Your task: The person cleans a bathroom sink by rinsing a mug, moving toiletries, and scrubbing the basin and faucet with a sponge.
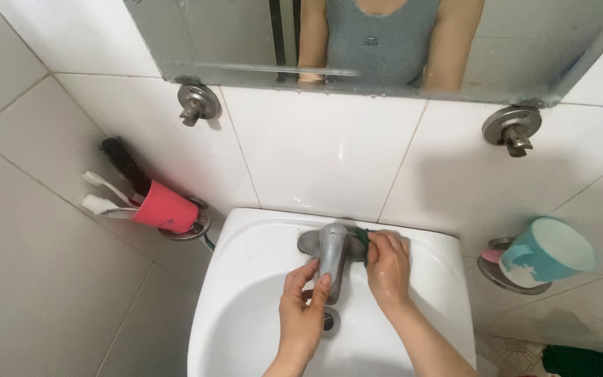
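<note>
While water-slick skin glistens under the bathroom light, a person bends over a white ceramic sink (pixel 259 279) with a rounded, glossy bowl and works on its dull grey metal faucet (pixel 332 260). The left hand (pixel 303 307) rises from the basin with thumb and fingers closed narrowly around the faucet's spout, steadying it near the tip. The right hand (pixel 387 269) is curled tight on a dark green scrubbing pad (pixel 362 236), pressing it against the right side of the faucet's base, where the metal meets the flat back ledge of the sink. Only a small wedge of the pad shows past the fingertips, so its texture cannot be made out. Below the spout, a round metal drain (pixel 329 322) sits at the bottom of the bowl.

Smooth white wall tiles (pixel 315 146) with thin grey grout lines surround the scene. To the left, a pink plastic cup (pixel 165 207) lies tilted in a metal ring holder, with white toothbrushes and a black bristled brush (pixel 124 165) poking out of it. To the right, a pale blue mug (pixel 549 249) tips in a matching holder. Two round metal wall fittings (pixel 198 103) flank the lower edge of a mirror (pixel 385 42), whose glass reflects the person's grey sleeveless top and bare arms.
</note>
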